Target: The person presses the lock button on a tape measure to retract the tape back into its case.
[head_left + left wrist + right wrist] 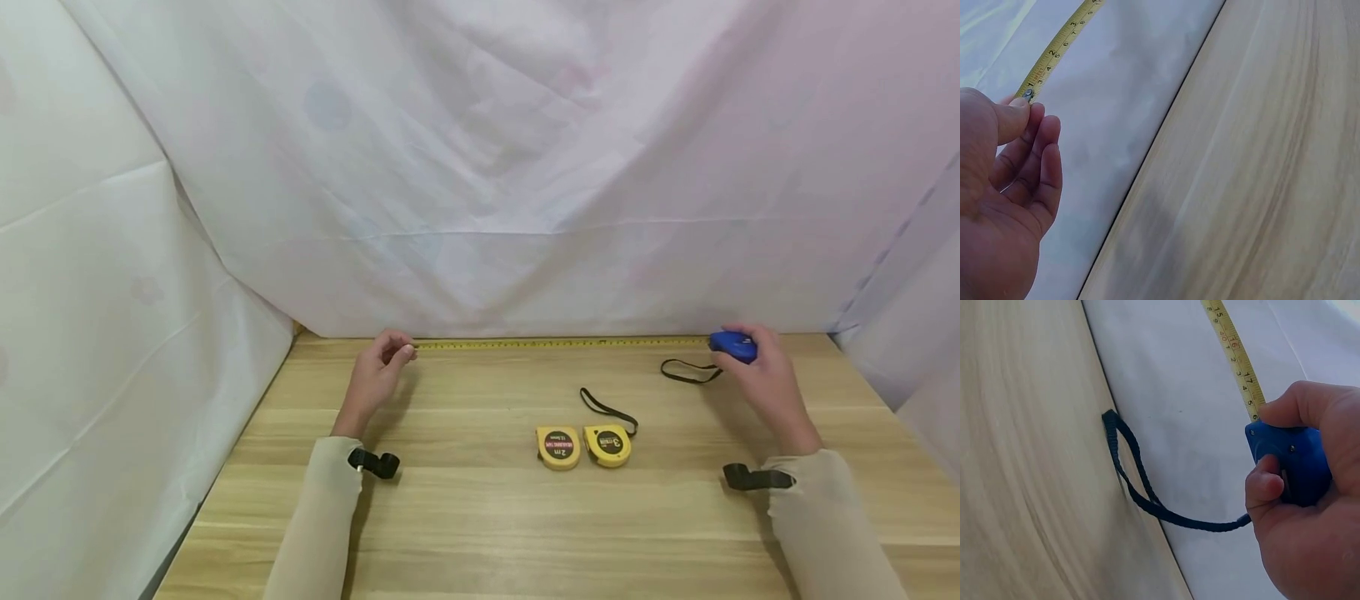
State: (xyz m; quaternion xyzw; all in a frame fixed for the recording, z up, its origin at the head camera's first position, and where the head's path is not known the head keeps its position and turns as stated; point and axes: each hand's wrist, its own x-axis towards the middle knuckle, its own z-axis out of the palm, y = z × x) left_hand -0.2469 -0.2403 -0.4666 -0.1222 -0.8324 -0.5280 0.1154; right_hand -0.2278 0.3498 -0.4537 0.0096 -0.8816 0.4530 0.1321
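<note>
My right hand (768,375) grips a blue tape measure (733,346) near the back right of the table. A black wrist strap (1191,522) hangs from its case. From the case a yellow blade (562,343) runs straight leftward along the table's back edge. Its free end is pinched between thumb and fingers of my left hand (375,371); the metal end hook (1027,94) shows at the thumb tip in the left wrist view. In the right wrist view, the thumb lies where the blade leaves the case, at about the 17 inch marks.
Two yellow tape measures lie side by side mid-table: one marked 2 m (558,447) and one marked 3 (607,445) with a black strap (609,408). White cloth (480,275) hangs behind the wooden table (465,517) and at both sides.
</note>
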